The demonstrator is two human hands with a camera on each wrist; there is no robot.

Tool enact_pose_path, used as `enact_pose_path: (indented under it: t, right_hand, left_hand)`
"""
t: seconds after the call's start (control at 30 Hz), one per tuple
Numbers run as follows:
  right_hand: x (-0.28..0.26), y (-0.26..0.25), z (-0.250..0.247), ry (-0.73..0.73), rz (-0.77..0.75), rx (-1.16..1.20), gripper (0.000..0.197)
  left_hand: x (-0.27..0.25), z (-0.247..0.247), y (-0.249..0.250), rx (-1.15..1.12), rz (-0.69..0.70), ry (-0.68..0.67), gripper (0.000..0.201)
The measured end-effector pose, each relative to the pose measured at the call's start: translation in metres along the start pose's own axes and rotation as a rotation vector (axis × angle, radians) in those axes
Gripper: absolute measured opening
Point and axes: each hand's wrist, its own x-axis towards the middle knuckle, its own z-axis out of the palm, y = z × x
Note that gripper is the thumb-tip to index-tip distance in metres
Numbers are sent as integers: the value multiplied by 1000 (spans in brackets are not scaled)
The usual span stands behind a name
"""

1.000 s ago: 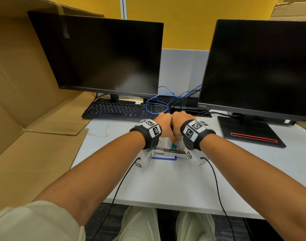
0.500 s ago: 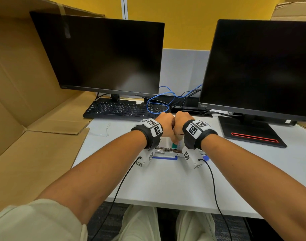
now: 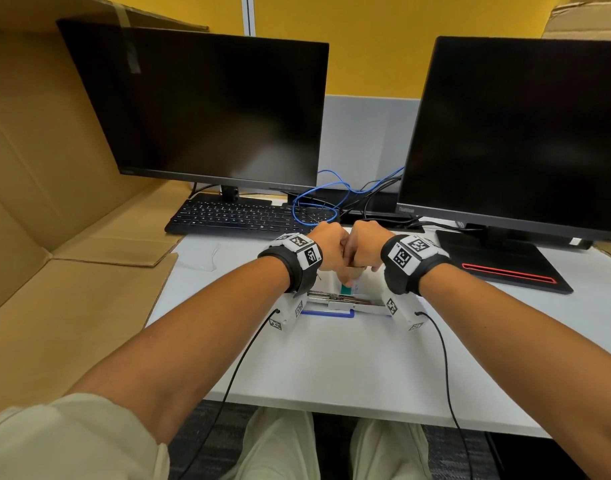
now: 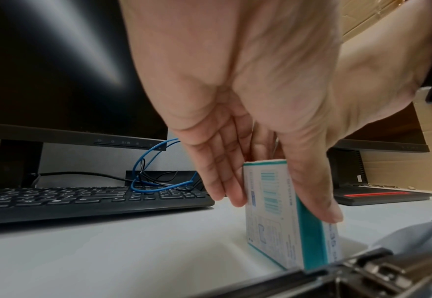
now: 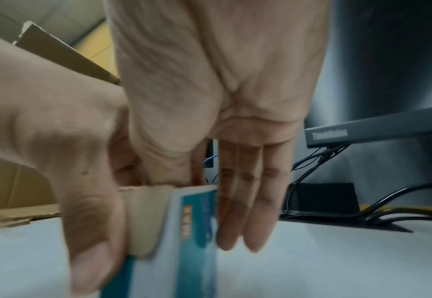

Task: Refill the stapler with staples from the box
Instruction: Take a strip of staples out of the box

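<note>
- Staple box (image 4: pixel 286 217): white/teal, stands on end on the desk (image 3: pixel 332 358), betw. both hands, just behind the stapler (image 3: pixel 342 301).
- Stapler lies opened flat, metal channel up, just below your wrists, apart from the box.
- Left hand (image 4: pixel 248 100): you pinch the box, thumb on the teal edge nearest the stapler, fingers (image 4: pixel 222 181) straight and pressed together on the far face.
- Right hand (image 5: pixel 210 90): thumb sits at the top end of the box by the loose flap; three fingers (image 5: pixel 240 201) hang straight, close together, just past the far side. Can't tell if they touch the card.
- Judged step: opening the box top to get a strip out. Not yet out; no staples visible.
- Keep the left pinch low and firm so the box doesn't tip or skid on the smooth desk.
- Work the flap w/ right thumb only; pull up, not sideways.
- Don't squeeze the faces hard: thin card likely buckles, strips could snap.
- Keep the open end up, else strips may spill.
- Stay clear of the stapler channel; a knock could close it.
</note>
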Motion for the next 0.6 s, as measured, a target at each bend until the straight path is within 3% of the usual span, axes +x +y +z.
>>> enact_pose_path:
  t: [0.13,0.4,0.6]
  right_hand:
    - [-2,5,-3,-47,-75,-110,24]
    - [0,0,-9,-112,-155,-271,23]
    - [2,2,-8,-83,-195,-309,18]
  left_hand:
    - [0,0,-1,-27,-3,16,98]
    - [-1,0,1,-20,-8,1,99]
    - [0,-1,-1,-25,7,-1,99]
